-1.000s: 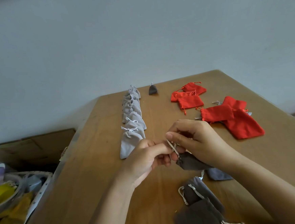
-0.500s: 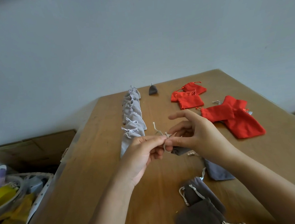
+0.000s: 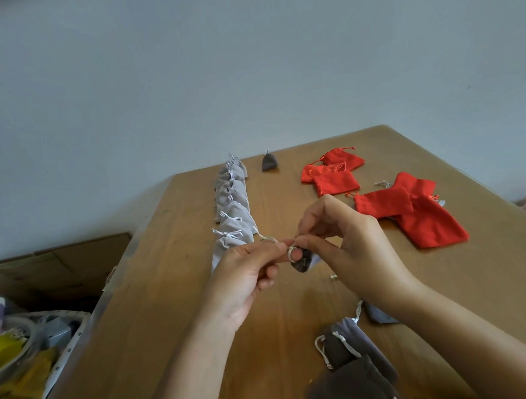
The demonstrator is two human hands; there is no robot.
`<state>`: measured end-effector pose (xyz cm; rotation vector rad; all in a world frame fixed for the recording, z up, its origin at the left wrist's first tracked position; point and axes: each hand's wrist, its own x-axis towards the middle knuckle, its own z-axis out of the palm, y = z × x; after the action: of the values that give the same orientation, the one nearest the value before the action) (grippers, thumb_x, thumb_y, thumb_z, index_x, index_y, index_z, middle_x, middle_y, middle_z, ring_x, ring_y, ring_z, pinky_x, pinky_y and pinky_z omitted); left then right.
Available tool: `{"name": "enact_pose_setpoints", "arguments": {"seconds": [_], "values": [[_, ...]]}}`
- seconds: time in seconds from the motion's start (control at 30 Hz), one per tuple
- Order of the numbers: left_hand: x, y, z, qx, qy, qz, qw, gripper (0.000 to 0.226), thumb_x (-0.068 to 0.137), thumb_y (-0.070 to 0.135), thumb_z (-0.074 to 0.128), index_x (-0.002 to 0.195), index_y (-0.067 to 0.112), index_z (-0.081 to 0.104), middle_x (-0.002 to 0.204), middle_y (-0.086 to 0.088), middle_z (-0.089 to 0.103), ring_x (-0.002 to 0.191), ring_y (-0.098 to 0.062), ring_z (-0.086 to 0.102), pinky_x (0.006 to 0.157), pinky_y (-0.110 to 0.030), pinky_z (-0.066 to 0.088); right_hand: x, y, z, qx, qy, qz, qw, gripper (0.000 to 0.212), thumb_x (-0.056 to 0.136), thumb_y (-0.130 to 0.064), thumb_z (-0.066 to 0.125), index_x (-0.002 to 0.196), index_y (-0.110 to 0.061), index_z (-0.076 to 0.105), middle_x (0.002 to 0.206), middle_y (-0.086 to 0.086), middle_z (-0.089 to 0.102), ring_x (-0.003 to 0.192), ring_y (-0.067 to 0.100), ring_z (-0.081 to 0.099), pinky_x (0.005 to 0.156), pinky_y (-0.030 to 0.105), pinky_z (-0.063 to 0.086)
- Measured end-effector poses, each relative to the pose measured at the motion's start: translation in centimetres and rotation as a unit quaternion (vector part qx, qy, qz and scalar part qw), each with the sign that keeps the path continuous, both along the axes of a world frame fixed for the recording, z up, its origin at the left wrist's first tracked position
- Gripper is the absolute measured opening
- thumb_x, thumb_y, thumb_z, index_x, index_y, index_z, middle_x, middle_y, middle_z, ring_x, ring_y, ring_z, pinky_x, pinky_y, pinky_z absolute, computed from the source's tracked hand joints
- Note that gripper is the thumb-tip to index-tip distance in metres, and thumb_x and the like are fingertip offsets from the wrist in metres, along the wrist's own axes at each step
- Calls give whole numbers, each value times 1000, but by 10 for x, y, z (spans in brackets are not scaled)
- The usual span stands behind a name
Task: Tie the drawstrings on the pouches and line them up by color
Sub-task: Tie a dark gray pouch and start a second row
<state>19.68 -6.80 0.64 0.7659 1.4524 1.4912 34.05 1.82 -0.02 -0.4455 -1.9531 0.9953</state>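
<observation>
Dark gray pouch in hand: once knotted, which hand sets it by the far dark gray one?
Right hand, probably: the small dark gray fabric pouch hangs at its fingertips, and its path to the far dark gray pouch avoids the light gray pouch row beside the left hand.

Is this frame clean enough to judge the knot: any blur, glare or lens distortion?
Head view: soft, even light, no glare on the table; wide-angle stretch splays the table's edges and forearms; the left hand and right hand are fairly sharp, pinching the drawstring, but fingers cover most of the dark grey pouch, so the knot is unclear.
</observation>
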Motion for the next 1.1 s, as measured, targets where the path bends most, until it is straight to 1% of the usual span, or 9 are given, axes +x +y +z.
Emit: {"name": "enact_pose_setpoints", "arguments": {"seconds": [0.1,0.27,0.37,0.57,0.77,0.87,0.97,1.03,1.1], "values": [[1,0,2,-1,-73,-6,997,9,69,10,67,67,9,76,68,-5,65,42,-2,44,38,-11,30,-1,-2,1,-26,22,27,999,20,87,2,66,86,-13,53,77,2,69,76,17,70,72,40,56],[-2,-1,3,-18,-158,-5,987,10,66,5,68,60,11,73,64,-5,65,46,-5,54,38,-11,37,0,1,0,-54,39,75,995,17,87,5,64,89,-6,52,80,7,67,77,18,71,73,32,56],[-3,-1,4,-31,-161,-11,986,7,66,4,70,61,10,72,69,-7,67,53,-9,63,42,-13,44,0,3,0,-59,42,83,994,17,86,6,65,88,-6,52,80,11,67,79,22,70,75,43,57],[-3,-3,6,-45,-141,-31,989,16,65,4,68,51,11,70,66,-5,67,43,-3,44,38,-11,29,0,2,-1,-77,39,96,992,17,88,2,62,87,-11,52,77,10,70,78,26,71,76,56,54],[-5,-2,4,-59,-156,-44,985,12,63,4,66,55,11,72,65,-6,65,49,-6,50,40,-13,33,0,2,-1,-73,41,101,991,12,94,5,53,92,-5,47,80,-5,70,84,24,71,79,50,56],[-5,-2,4,-63,-198,-32,978,12,62,4,66,71,7,73,65,-6,66,49,-7,55,41,-13,35,1,2,-1,-68,43,115,990,9,94,4,50,92,-3,46,82,-6,69,88,25,71,81,49,56],[-4,-2,3,-57,-269,-27,961,32,63,2,65,95,2,64,67,-8,67,52,-11,62,42,-14,43,3,3,1,-42,39,123,991,14,95,7,48,90,-5,46,87,-9,68,90,24,70,81,45,56],[-4,-2,3,-50,-310,-27,949,31,64,1,66,95,1,64,67,-9,67,54,-15,66,44,-16,50,4,2,2,-12,35,126,991,17,94,10,47,88,-5,46,89,-13,65,87,27,69,76,49,56],[-3,-1,2,-38,-341,-36,939,36,61,-2,76,95,-2,65,69,-11,68,55,-18,68,47,-20,54,5,3,3,3,37,132,991,18,91,13,45,85,-4,47,90,-6,63,82,37,66,69,55,53]]}}
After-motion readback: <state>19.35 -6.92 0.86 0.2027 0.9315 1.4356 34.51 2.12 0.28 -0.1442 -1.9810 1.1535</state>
